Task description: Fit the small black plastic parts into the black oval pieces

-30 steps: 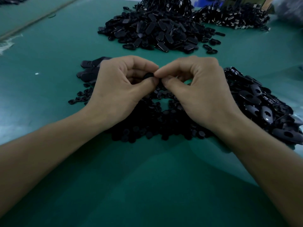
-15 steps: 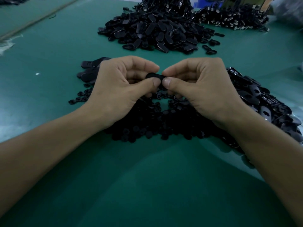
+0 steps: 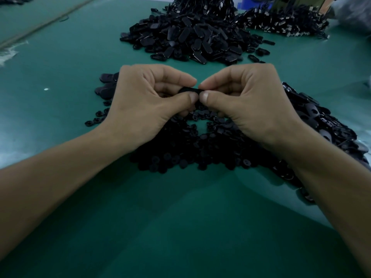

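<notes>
Black oval piece (image 3: 189, 90) sits pinched between both hands, right above the loose pile of small parts (image 3: 192, 151) on the table (image 3: 180, 227). Left hand (image 3: 148, 103) and right hand (image 3: 247, 103) each grip one end with thumb and forefinger. Can't tell if anything is seated in it yet, the fingers cover the middle. Risk imo: push while it's crooked and the insert pops out and drops into that pile, black on black, good luck finding it.
</notes>
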Demonstrator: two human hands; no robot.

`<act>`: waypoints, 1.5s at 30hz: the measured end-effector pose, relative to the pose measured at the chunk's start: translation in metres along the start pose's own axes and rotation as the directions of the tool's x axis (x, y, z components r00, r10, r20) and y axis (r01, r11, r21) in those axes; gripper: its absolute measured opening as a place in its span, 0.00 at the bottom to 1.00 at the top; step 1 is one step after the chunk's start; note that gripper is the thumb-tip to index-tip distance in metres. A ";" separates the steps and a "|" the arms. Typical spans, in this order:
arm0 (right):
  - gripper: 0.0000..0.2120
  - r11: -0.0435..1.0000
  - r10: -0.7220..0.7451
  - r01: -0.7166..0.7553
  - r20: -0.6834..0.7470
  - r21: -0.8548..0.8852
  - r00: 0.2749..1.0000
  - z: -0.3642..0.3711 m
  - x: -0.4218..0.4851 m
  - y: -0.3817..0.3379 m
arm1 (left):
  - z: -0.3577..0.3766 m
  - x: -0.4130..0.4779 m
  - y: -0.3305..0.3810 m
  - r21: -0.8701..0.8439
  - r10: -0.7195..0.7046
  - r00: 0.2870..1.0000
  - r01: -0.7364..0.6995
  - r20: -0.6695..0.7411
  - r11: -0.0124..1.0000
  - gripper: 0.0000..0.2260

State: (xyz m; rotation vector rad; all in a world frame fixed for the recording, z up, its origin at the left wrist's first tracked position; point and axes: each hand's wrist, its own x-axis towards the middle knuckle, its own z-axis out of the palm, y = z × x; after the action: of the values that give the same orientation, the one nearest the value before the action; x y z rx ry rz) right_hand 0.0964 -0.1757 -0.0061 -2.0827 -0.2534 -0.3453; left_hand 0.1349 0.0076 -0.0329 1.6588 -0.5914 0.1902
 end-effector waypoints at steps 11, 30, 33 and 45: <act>0.06 0.998 0.001 -0.002 -0.026 -0.056 1.000 0.001 0.001 0.002 | -0.003 0.003 -0.007 0.141 0.067 0.996 -0.059 -0.058 0.988 0.08; 0.19 0.541 0.338 -0.250 -0.065 -0.803 0.939 -0.033 0.004 0.021 | -0.050 0.027 -0.037 0.564 0.037 0.971 0.106 -0.237 0.819 0.11; 0.19 0.616 0.303 -0.270 -0.094 -0.740 0.948 -0.033 0.003 0.023 | -0.049 0.025 -0.035 0.616 0.024 0.977 0.116 -0.213 0.779 0.10; 0.13 0.810 0.018 -0.113 -0.168 -0.575 0.986 -0.032 0.005 0.023 | -0.025 0.013 -0.008 0.607 0.159 0.980 -0.054 -0.121 0.793 0.02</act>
State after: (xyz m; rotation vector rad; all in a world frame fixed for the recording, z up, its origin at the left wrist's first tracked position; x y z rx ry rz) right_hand 0.1042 -0.2149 -0.0073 -2.6475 0.0338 -0.5998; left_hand 0.1547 0.0288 -0.0298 2.1997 -0.5253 0.6533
